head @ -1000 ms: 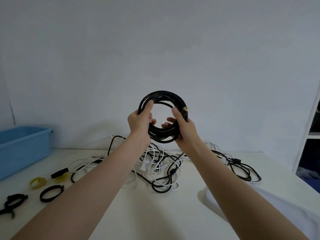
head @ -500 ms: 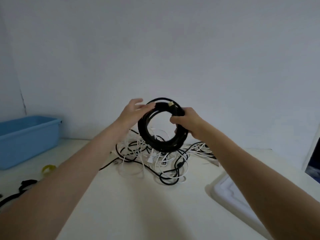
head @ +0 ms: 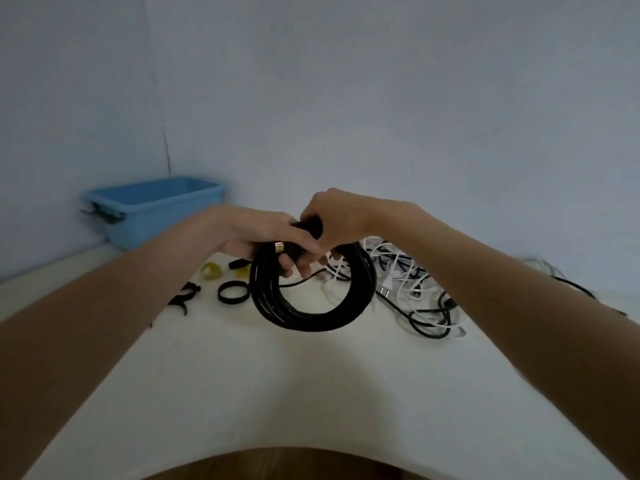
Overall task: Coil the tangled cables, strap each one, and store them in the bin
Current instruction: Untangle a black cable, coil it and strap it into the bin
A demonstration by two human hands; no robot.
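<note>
Two hands, left hand and right hand, grip one black coil.

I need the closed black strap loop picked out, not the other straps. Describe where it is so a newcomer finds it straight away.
Start at the blue bin against the wall at the table's far left. In front of it lies a cluster of straps; the black strap loop lies flat just left of the black cable coil held in both hands. Unlike the yellow strap behind it and the crumpled black strap to its left, it forms a neat round ring.

coil: black | bin: blue | table: white
</note>
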